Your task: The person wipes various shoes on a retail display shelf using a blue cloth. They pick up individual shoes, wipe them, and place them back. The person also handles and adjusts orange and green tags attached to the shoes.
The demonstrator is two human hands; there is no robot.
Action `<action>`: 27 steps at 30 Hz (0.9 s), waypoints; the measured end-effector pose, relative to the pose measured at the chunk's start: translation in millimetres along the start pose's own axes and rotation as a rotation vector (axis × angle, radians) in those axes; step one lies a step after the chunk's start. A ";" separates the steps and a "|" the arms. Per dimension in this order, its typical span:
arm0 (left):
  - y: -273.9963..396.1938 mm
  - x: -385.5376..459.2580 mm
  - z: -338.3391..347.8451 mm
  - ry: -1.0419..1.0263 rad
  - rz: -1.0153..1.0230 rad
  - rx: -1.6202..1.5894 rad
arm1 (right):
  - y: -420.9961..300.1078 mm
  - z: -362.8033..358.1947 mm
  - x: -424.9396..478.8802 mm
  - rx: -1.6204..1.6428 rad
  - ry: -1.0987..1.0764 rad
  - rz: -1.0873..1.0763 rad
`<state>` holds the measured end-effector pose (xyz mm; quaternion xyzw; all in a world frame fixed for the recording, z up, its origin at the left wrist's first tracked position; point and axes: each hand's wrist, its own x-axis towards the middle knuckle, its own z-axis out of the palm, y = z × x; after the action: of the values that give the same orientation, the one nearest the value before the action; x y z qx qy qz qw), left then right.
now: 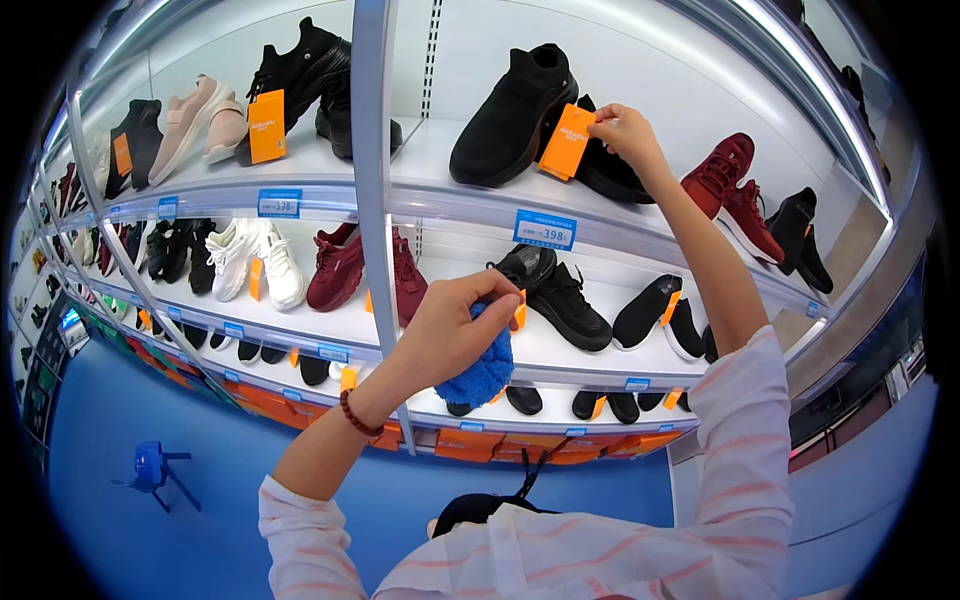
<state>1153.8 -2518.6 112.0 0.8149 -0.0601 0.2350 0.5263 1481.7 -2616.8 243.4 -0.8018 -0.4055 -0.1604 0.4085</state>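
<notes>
My right hand pinches the edge of an orange hang tag between thumb and fingers. The tag hangs in front of a pair of black shoes on the upper shelf. One black shoe leans toe-down at the left; its mate lies partly hidden behind the tag and my right hand. Lower and nearer to me, my left hand grips a bunched blue cloth that hangs below the fingers. A beaded bracelet circles the left wrist.
A metal upright divides the shelving left of my hands. Dark red sneakers stand right of my right arm. Below the upper shelf's edge with its blue price label sit black lace-up shoes. A blue stool stands on the floor.
</notes>
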 end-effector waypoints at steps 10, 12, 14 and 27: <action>-5.4 -8.8 -2.7 0.020 0.013 -0.002 | 11.1 -7.4 24.3 -0.117 -0.142 -0.098; 6.5 -7.7 -7.1 -0.006 0.000 0.011 | -4.9 -15.8 21.0 0.001 -0.127 -0.009; 3.4 -0.4 -1.5 -0.039 0.016 -0.013 | 5.9 -16.2 19.2 0.121 -0.120 0.086; -1.7 -23.7 -9.8 -0.071 -0.009 -0.004 | -10.5 -2.3 15.0 -0.466 -0.099 0.023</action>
<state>1130.3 -2512.6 103.3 0.8220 -0.0755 0.2032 0.5267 1483.0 -2607.3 259.2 -0.8860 -0.3677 -0.2055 0.1940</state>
